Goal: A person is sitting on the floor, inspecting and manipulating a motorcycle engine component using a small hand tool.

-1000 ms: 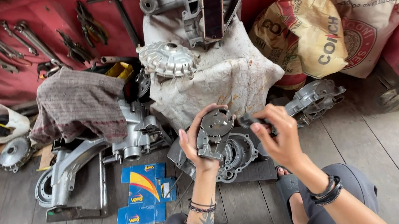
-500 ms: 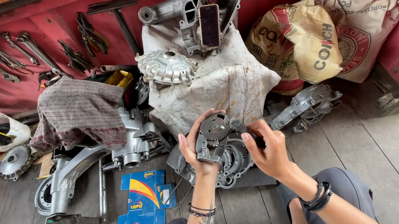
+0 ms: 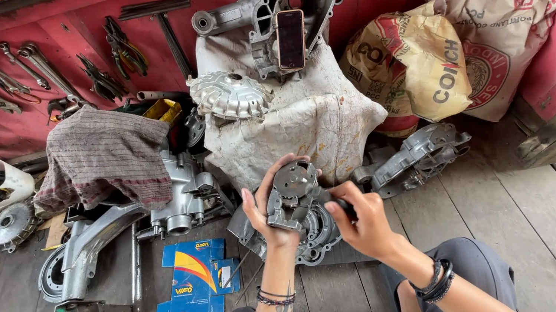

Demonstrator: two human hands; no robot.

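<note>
Head view: a person seated on a plank floor (image 3: 455, 224) holds a small grey metal part (image 3: 291, 197) up in the left hand (image 3: 269, 214), fingers curled around its left side and thumb hooked over the top. Half a second ago the right hand (image 3: 365, 228) hung a little apart from the part; now it has closed in on the part's right edge, fingers pinched on a dark tool (image 3: 341, 207) whose tip is hidden, so the hands look to have gone from positioning to working on it. The part sits above a round clutch plate (image 3: 318, 236) lying on the floor, just in front of a cloth-draped stand (image 3: 302, 122). Room is tight: an engine casing (image 3: 173, 203) lies near on the left, a cover (image 3: 416, 151) near on the right, blue boxes (image 3: 191, 287) beside the left knee. Open floor lies right of the cover and toward the person's lap.
</note>
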